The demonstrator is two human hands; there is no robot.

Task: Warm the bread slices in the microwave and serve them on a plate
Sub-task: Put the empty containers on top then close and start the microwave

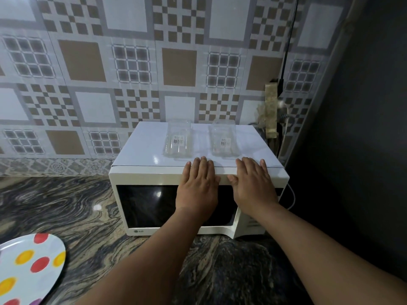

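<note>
From the head view, both hands lay flat with straight fingers, holding nothing, on the front top edge of the closed microwave (171,208), the left hand (197,188) nearer its door than the right hand (253,186), no bread visible, the spotted plate (28,267) well left on the marbled counter (72,208) below a tiled wall (132,62).

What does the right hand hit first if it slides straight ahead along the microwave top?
Most likely the right-hand clear plastic container, just beyond the right hand on the microwave; the gap looks small, but depth is uncertain.

Glossy white microwave (152,176); clear plastic containers (178,139); polished veined stone counter (72,208).
</note>
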